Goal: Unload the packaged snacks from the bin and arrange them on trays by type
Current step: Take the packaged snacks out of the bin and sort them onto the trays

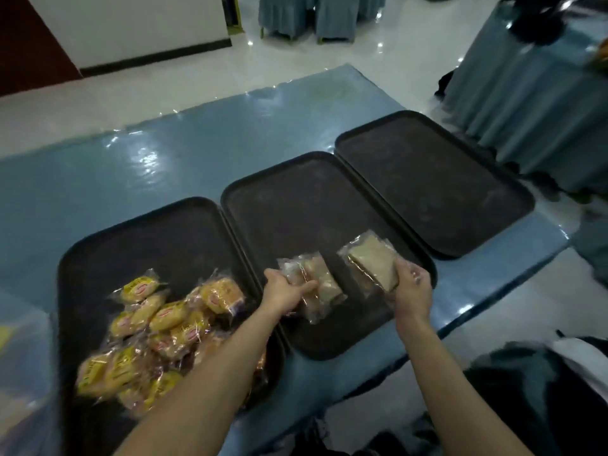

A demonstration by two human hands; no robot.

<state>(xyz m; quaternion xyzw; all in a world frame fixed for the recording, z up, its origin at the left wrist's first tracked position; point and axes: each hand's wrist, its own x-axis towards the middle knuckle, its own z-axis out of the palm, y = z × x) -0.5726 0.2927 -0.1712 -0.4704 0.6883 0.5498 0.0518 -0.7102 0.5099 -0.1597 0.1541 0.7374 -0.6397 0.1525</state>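
Three black trays lie side by side on a blue table. The left tray (pixel 158 232) carries a heap of several yellow wrapped snacks (pixel 154 327). Over the near part of the middle tray (pixel 306 205), my left hand (pixel 284 291) grips a clear pack of pale brown cakes (pixel 320 283). My right hand (pixel 411 287) grips a second clear pack with a beige slab (pixel 370 260) at the tray's near right corner. The right tray (pixel 431 179) holds nothing.
A clear plastic bin or bag edge (pixel 19 357) shows at the far left, blurred. The blue glossy table (pixel 164 159) stretches behind the trays. A skirted table (pixel 533 93) stands at the right, and covered chairs (pixel 316 14) at the back.
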